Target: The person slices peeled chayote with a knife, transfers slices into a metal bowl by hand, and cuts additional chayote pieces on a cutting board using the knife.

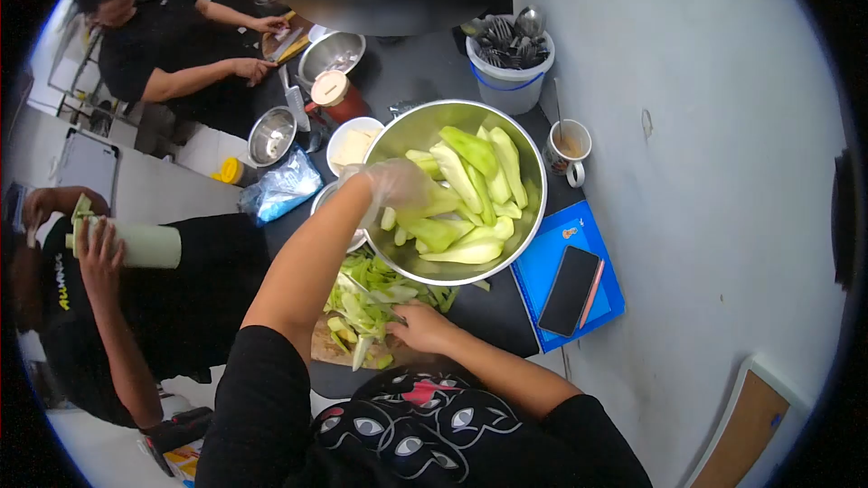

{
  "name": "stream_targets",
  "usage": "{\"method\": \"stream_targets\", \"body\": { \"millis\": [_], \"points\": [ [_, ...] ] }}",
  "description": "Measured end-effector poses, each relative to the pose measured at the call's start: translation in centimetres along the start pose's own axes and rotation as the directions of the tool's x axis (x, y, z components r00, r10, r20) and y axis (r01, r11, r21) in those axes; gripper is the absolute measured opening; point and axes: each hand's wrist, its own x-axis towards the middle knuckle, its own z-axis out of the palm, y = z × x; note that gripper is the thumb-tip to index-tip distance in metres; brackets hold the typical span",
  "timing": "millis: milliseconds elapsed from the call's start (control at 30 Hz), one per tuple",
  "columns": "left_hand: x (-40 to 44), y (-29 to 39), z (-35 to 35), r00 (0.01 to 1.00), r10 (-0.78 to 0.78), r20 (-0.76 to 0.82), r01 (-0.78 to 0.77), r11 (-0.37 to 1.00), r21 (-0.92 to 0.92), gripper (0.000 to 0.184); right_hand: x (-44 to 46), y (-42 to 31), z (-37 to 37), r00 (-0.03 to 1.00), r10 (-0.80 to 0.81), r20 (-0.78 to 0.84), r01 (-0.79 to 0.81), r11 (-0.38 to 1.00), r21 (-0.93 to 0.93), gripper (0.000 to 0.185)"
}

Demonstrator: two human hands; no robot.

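Note:
My left hand [398, 190], in a clear plastic glove, reaches over the left side of a large metal bowl [532, 226]. It is smeared by motion, so its fingers do not show clearly. Inside the bowl lie several long, peeled, pale-green fruits or vegetables [470, 248]; their exact kind is unclear. Below the bowl, my right hand [423, 327] is closed around a knife [372, 296], its blade angled up and left over a heap of green peelings [371, 282]. Under the peelings is a wooden cutting board [327, 348].
Behind the bowl stands a white bucket of cutlery [508, 90]. On the right are a mug [568, 146] and a blue folder [529, 294] bearing a phone [570, 291]. A white bowl [353, 143] and a red pitcher [339, 98] stand left. Two people [127, 307] are nearby.

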Motion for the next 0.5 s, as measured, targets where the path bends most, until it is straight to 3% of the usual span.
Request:
{"method": "stream_targets", "body": {
  "millis": [67, 100, 167, 233, 267, 367, 500],
  "points": [
    [-2.6, -1.8, 2.2, 0.955, -0.072, -0.286, -0.033, 0.938, -0.346, 0.037, -0.2, -0.2, -0.3, 1.000, -0.006, -0.010, 0.006, 1.000, -0.016, 0.031],
    [-4.4, -1.7, 2.7, 0.951, -0.059, -0.304, -0.131, 0.815, -0.565, 0.038, -0.4, -0.1, -0.2, 1.000, -0.012, -0.022, 0.012, 1.000, -0.006, 0.031],
    [-8.3, -1.1, 3.9, 0.932, -0.046, -0.361, -0.313, 0.403, -0.860, 0.042, -0.9, -0.2, -0.4, 1.000, 0.014, -0.012, -0.014, 0.999, 0.045, 0.030],
    [-9.9, -0.8, 7.1, 0.883, -0.083, -0.462, -0.454, 0.106, -0.885, 0.044, -1.7, -0.9, -1.1, 0.996, 0.081, 0.041, -0.086, 0.989, 0.118, 0.029],
    [-10.6, -0.6, 8.8, 0.851, -0.115, -0.512, -0.519, -0.048, -0.853, 0.046, -2.3, -1.7, -1.4, 0.979, 0.186, 0.081, -0.200, 0.950, 0.238, 0.027],
    [-16.0, 2.6, 10.4, 0.795, -0.245, -0.554, -0.600, -0.446, -0.664, 0.044, -3.4, -2.8, -1.2, 0.962, 0.271, 0.040, -0.269, 0.905, 0.329, 0.028],
    [-20.5, 3.3, 16.1, 0.742, -0.424, -0.519, -0.658, -0.609, -0.443, 0.041, -4.6, -3.3, -0.9, 0.973, 0.228, -0.035, -0.189, 0.876, 0.444, 0.028]
  ]
}}
